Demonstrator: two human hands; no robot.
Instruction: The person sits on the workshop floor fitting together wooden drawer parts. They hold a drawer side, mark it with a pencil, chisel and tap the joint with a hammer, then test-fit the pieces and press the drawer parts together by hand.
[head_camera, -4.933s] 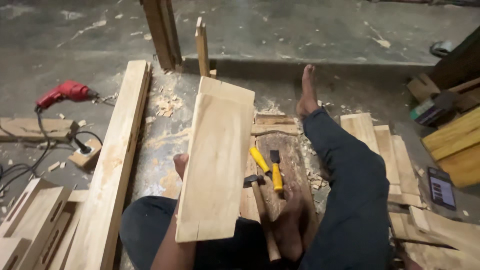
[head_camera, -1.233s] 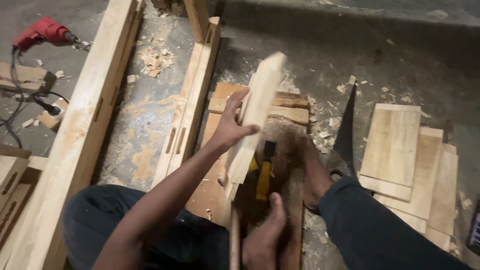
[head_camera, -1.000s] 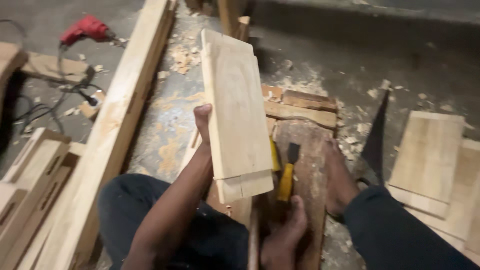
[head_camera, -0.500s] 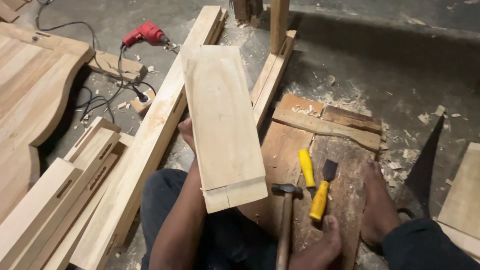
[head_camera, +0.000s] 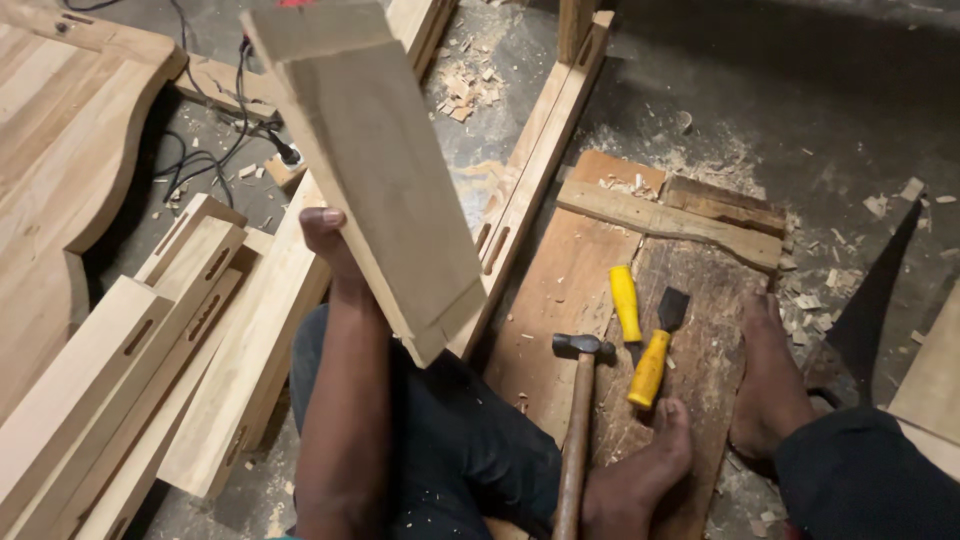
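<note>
My left hand (head_camera: 335, 240) fingers are closed around the pale plank (head_camera: 375, 170), lifted at upper left; I judge I am inspecting it. Right hand is out of view. Next needs lowering it steadily.

Pale tan board (head_camera: 375, 170), yellow-handled chisels (head_camera: 648, 368) (blades dark), black trousers (head_camera: 470, 450)

Concrete floor (head_camera: 800, 90), grey, w/ wood chips (head_camera: 462, 92). On it: dark work boards (head_camera: 600, 290) carrying hammer (head_camera: 578, 420) and 2 yellow-handled chisels (head_camera: 640, 330); mortised rails (head_camera: 130, 370) at left; long rail (head_camera: 540, 150); black cable (head_camera: 215, 150).
</note>
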